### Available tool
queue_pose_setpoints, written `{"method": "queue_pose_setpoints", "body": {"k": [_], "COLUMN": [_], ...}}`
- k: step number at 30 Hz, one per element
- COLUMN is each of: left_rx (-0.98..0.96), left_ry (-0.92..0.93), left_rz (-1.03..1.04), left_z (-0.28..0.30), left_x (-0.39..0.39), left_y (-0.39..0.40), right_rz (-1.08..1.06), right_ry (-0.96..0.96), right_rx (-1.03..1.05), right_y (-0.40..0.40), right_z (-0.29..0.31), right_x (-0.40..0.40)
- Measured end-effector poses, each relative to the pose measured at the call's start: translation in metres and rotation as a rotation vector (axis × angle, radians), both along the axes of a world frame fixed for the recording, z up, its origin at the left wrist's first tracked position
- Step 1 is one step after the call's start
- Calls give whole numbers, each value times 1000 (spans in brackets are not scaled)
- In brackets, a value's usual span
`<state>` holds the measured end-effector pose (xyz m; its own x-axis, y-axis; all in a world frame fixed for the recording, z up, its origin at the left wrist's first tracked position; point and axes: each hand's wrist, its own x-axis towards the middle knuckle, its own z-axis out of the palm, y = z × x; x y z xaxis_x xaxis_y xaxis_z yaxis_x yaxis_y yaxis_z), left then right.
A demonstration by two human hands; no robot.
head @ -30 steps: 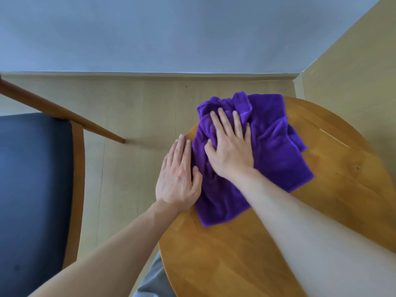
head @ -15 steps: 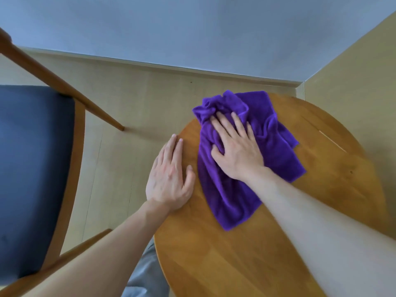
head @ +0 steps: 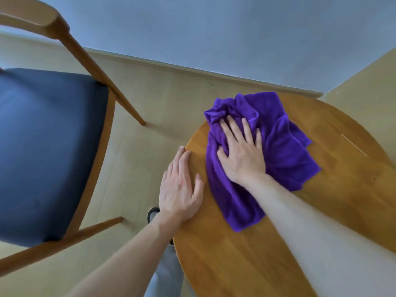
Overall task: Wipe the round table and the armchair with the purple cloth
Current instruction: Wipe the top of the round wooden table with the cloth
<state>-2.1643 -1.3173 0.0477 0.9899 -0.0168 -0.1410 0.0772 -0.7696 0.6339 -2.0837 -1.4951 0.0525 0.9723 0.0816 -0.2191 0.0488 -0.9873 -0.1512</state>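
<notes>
A crumpled purple cloth [head: 282, 146] lies on the left part of the round wooden table [head: 342, 200]. My right hand [head: 242, 153] presses flat on the cloth with its fingers spread. Beside it, my left hand [head: 180, 187] rests flat on the table's left edge, fingers straight, just clear of the cloth. The armchair [head: 42, 151], with a dark blue seat and a light wooden frame, stands to the left of the table.
Pale wooden floor [head: 150, 99] runs between the armchair and the table. A light blue wall [head: 214, 28] with a skirting board closes the far side. A beige panel [head: 368, 82] stands at the right behind the table. My trouser leg and shoe [head: 154, 213] show below.
My right hand has slid the cloth a little away from the table's left edge. The view has swung left and down, so more of the armchair shows. My left hand stays on the table's edge.
</notes>
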Motion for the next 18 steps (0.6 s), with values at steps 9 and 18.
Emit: {"method": "queue_pose_setpoints", "body": {"k": [9, 18], "left_rx": [-222, -248], "left_ry": [-66, 12], "left_rz": [150, 114], "left_z": [0, -8], "left_x": [-10, -61], "left_y": [3, 34], "right_rz": [417, 64], "right_ry": [17, 17], "right_rx": [6, 139], "right_y": [18, 82], "right_z": [0, 2], "right_x": [-61, -79]}}
